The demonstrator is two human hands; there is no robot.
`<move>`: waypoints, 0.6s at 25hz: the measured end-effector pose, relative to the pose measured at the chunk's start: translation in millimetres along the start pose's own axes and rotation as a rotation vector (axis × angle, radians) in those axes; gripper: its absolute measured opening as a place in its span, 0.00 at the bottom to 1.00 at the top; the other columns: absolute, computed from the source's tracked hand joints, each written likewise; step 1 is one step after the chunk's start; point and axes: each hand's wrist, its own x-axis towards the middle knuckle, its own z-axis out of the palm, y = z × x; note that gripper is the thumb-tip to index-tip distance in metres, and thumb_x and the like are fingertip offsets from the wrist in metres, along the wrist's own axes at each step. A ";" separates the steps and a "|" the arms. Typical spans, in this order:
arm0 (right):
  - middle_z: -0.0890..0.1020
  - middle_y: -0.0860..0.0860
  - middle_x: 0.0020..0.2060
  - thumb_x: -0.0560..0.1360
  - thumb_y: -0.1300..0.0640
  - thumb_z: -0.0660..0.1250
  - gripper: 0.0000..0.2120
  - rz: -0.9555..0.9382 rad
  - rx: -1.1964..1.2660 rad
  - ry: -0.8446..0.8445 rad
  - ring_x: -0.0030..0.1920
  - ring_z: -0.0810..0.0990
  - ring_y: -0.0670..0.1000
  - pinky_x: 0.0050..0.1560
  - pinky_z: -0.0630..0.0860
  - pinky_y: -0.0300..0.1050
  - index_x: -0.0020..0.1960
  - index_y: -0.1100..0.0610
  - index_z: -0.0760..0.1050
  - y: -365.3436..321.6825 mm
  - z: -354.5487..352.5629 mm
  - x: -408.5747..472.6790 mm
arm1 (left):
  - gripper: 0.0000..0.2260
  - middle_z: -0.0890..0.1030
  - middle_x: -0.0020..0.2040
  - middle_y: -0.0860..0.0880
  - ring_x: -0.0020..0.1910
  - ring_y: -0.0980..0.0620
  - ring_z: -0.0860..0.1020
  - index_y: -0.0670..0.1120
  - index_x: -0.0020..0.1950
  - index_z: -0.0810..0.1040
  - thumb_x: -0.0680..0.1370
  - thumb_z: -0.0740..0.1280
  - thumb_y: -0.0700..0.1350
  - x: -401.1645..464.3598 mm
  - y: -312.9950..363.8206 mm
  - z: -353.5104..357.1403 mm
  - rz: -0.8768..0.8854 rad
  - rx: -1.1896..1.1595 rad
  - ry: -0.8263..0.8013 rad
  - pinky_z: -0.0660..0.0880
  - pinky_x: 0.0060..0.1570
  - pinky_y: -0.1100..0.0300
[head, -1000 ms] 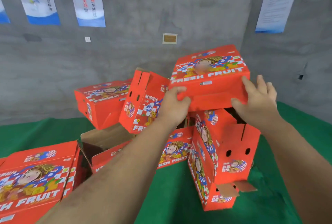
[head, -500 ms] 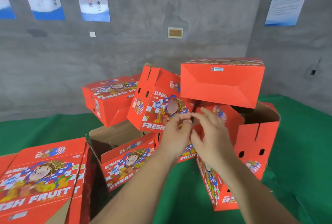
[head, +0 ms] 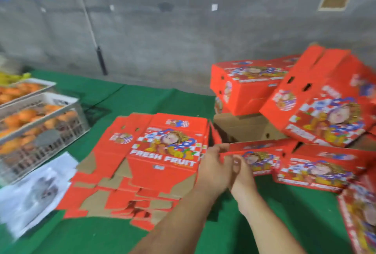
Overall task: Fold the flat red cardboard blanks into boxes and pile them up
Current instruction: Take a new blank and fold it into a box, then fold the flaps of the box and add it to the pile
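Meeting palm to palm, left hand (head: 213,169) and right hand (head: 243,174), grip undeterminable through blur, just right of flat blank stack (head: 162,152) lying on green cloth (head: 142,101), folded boxes (head: 305,101) piling beyond.

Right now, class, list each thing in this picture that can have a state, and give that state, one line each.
Stack of blanks: flat, unfolded, on the green cloth.
Piled boxes: folded, heaped, some tilted.
Open box: brown inside showing.
Crates: filled with orange fruit.
Left hand: empty, touching the right.
Right hand: empty, fingers against the left; blurred.
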 end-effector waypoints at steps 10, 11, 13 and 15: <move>0.80 0.51 0.52 0.76 0.43 0.69 0.12 0.353 -0.066 0.104 0.60 0.76 0.61 0.63 0.77 0.61 0.56 0.46 0.76 16.3 114.2 -4.6 | 0.41 0.57 0.78 0.53 0.75 0.40 0.57 0.59 0.80 0.55 0.71 0.58 0.75 -26.7 -135.8 -139.6 -0.034 1.059 -0.132 0.55 0.75 0.40; 0.77 0.51 0.51 0.75 0.41 0.70 0.11 0.333 -0.155 0.142 0.59 0.76 0.61 0.63 0.76 0.61 0.52 0.46 0.74 13.1 115.1 -5.7 | 0.41 0.60 0.76 0.53 0.72 0.41 0.61 0.60 0.79 0.56 0.70 0.60 0.75 -29.8 -136.1 -139.6 0.022 1.101 -0.112 0.58 0.71 0.41; 0.70 0.51 0.51 0.75 0.38 0.70 0.12 0.307 -0.284 0.172 0.61 0.73 0.61 0.65 0.75 0.60 0.48 0.44 0.71 6.0 114.4 -10.3 | 0.35 0.67 0.73 0.56 0.65 0.43 0.68 0.62 0.77 0.62 0.73 0.67 0.70 -36.1 -137.5 -140.8 0.188 1.177 -0.068 0.66 0.64 0.43; 0.68 0.52 0.52 0.76 0.38 0.68 0.11 0.279 -0.370 0.159 0.63 0.69 0.61 0.67 0.72 0.60 0.50 0.43 0.72 3.7 110.7 -16.1 | 0.31 0.77 0.65 0.56 0.54 0.44 0.75 0.61 0.71 0.74 0.70 0.75 0.65 -43.0 -141.3 -140.8 0.379 1.216 0.006 0.74 0.54 0.46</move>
